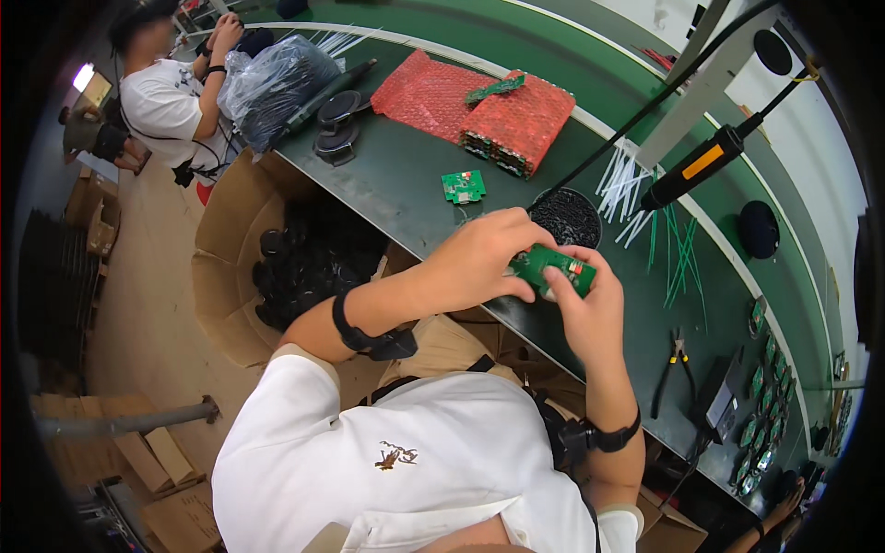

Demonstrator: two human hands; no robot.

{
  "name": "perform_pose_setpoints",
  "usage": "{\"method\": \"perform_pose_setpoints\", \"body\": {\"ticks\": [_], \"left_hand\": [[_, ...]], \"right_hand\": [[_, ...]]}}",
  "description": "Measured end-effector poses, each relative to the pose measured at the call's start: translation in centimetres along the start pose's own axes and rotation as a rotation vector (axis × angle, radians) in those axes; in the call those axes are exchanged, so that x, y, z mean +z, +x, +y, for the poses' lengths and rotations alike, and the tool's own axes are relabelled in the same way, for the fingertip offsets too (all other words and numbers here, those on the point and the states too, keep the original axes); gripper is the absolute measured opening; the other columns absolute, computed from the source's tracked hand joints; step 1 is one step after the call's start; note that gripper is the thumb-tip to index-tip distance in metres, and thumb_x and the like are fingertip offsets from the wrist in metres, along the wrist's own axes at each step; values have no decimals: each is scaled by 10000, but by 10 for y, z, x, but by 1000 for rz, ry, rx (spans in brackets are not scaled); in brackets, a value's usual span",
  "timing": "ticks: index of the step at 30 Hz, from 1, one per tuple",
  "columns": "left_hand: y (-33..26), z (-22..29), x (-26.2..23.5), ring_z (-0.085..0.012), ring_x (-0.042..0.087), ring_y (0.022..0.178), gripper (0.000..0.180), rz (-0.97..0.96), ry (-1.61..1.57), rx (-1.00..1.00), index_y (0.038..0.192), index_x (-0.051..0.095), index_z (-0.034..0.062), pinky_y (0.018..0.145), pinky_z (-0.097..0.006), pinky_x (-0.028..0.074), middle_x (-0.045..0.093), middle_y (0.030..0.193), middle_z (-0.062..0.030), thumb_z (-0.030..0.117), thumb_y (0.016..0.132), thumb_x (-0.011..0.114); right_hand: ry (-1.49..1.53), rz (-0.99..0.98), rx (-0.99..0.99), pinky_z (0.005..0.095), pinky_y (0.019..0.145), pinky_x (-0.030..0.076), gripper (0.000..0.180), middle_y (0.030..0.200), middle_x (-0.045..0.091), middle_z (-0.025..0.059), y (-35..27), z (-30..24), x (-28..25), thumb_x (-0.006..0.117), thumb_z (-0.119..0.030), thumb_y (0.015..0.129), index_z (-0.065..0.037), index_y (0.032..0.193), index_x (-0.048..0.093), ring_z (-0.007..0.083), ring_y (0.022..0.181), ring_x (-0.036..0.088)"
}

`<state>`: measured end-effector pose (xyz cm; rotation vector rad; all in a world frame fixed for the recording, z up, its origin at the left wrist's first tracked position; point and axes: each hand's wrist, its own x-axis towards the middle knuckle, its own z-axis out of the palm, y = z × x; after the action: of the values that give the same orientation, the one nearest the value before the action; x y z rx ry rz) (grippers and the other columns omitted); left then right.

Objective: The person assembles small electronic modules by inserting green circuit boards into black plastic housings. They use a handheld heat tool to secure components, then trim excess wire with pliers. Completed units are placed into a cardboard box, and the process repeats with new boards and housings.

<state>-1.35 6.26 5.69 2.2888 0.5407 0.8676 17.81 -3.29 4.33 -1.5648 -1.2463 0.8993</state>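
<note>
White short-sleeved shirt (415, 433) nearest, filling the lower view. Beyond it, just over the desk's near edge, a green rectangular circuit board (558, 270), held up between both hands. Left hand (484, 253): fingers and thumb clamped on the board's left end. Right hand (595, 300): thumb pressed to the upper face, fingers curled round the far right edge. Underside hidden.

Risks, as judged: a loosened pinch could drop the board off the edge, toward the lap; hard thumb pressure might stress small parts. A careless knuckle could tip the round black dish of small dark pieces (567, 219) just behind the hands.

Surface: dark green desk (392, 170), bearing a second, smaller green board (463, 187), red bubble wrap (419, 92), white plastic strips (619, 189) and yellow-and-black pliers (677, 364). Room: brown cardboard box (219, 263) of black parts at left; co-worker in white (166, 97) beyond.
</note>
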Motion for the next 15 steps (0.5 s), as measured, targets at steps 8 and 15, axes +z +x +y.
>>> {"method": "perform_pose_setpoints", "body": {"ticks": [8,15], "left_hand": [[2,-27,18,-350,672,856,175,135,69,-165,1014,680,2,753,-416,531,655,941,-153,-5,854,748],[1,-27,15,-381,667,875,148,210,110,-175,978,658,-7,753,-445,526,654,934,-159,-3,855,741]], "right_hand": [[-240,243,-248,363,623,569,184,802,758,154,17,17,29,741,-111,962,-1,1052,625,273,697,764],[-409,364,-369,421,610,559,183,783,733,190,17,10,45,731,-123,966,-21,1063,614,367,707,744]]}}
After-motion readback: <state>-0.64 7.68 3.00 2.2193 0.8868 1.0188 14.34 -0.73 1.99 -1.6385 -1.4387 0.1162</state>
